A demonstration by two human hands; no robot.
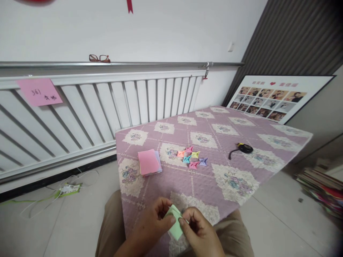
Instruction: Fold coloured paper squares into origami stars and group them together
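Observation:
A partly folded light green paper (175,228) is held above the near edge of the purple patterned tablecloth (171,182). My left hand (154,223) pinches its left side, thumb on top. On its right side, the thumb and fingers of my right hand (198,228) grip the paper. Beyond the hands lies a stack of square papers (149,162), pink on top. To the right of the stack sit several small folded paper pieces (187,159) in pink, orange, yellow, blue and purple, grouped close together.
A black and yellow tape measure (245,148) with a strap lies at the table's right. A photo board (268,100) leans at the far right corner. Behind the table runs a white radiator (150,98), with glasses (99,58) on the pipe above. A power strip (68,190) lies on the left floor.

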